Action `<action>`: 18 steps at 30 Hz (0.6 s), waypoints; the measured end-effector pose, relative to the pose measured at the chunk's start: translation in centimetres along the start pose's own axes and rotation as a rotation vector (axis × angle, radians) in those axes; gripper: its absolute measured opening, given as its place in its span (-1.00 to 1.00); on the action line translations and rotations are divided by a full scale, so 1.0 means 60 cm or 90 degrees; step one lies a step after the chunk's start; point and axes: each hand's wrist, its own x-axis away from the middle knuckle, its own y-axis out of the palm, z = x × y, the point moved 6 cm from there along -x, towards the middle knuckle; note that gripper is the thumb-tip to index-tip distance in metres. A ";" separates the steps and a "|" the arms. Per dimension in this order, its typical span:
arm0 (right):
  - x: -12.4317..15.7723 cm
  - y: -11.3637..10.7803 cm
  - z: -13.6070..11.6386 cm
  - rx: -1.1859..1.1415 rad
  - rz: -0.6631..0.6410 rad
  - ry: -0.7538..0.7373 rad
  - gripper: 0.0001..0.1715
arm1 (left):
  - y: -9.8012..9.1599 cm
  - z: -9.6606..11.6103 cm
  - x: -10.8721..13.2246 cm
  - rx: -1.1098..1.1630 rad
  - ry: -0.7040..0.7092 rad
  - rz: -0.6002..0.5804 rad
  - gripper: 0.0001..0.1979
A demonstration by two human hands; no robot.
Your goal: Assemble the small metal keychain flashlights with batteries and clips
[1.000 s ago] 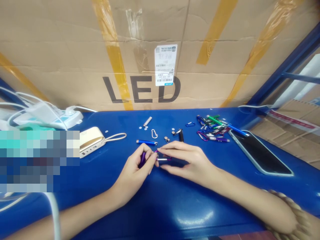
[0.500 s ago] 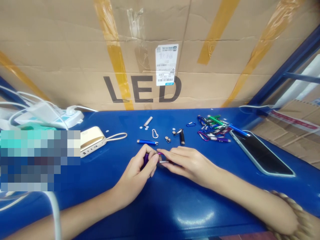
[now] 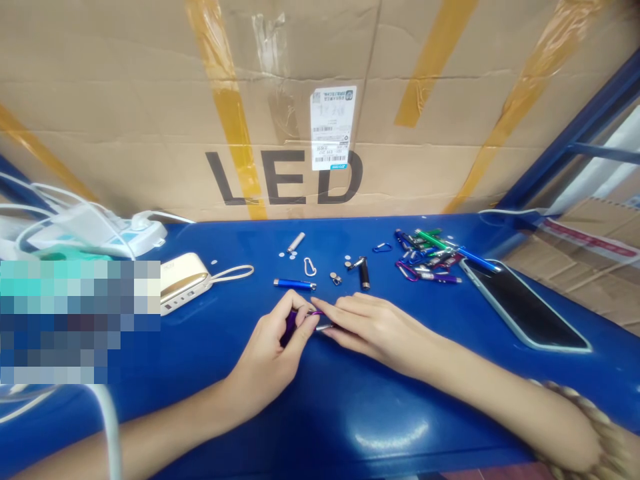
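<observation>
My left hand (image 3: pixel 273 350) is closed around a small purple keychain flashlight (image 3: pixel 290 325) just above the blue table (image 3: pixel 350 407). My right hand (image 3: pixel 373 327) pinches the silver end piece and purple clip (image 3: pixel 320 319) at the flashlight's tip, fingertips touching my left fingers. Just beyond my hands lie a blue flashlight tube (image 3: pixel 294 284), a silver carabiner clip (image 3: pixel 309 267), a black flashlight (image 3: pixel 365 273) and a silver tube (image 3: pixel 296 242).
A heap of coloured keychain flashlights (image 3: pixel 425 257) lies at right beside a dark phone (image 3: pixel 523 307). A cream power bank (image 3: pixel 183 281) with a loop cord and a white power strip (image 3: pixel 100 233) sit left. A cardboard box marked LED (image 3: pixel 300 107) walls the back.
Both hands slid slightly down toward me and closed tighter together on the purple flashlight; my right fingers now cover more of the clip.
</observation>
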 end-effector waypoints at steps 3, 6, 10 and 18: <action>0.001 0.002 -0.002 0.016 0.014 -0.013 -0.65 | 0.003 0.003 0.002 -0.026 0.029 -0.011 -0.74; 0.002 -0.001 -0.006 0.033 0.053 -0.030 -0.70 | 0.003 0.010 0.006 -0.053 0.063 -0.015 -0.75; 0.002 -0.008 -0.012 0.059 0.112 -0.037 -0.73 | 0.002 0.019 0.011 -0.069 0.096 -0.007 -0.76; -0.001 -0.023 -0.020 0.054 0.182 -0.026 -0.79 | 0.000 0.020 0.011 -0.040 0.090 0.035 -0.74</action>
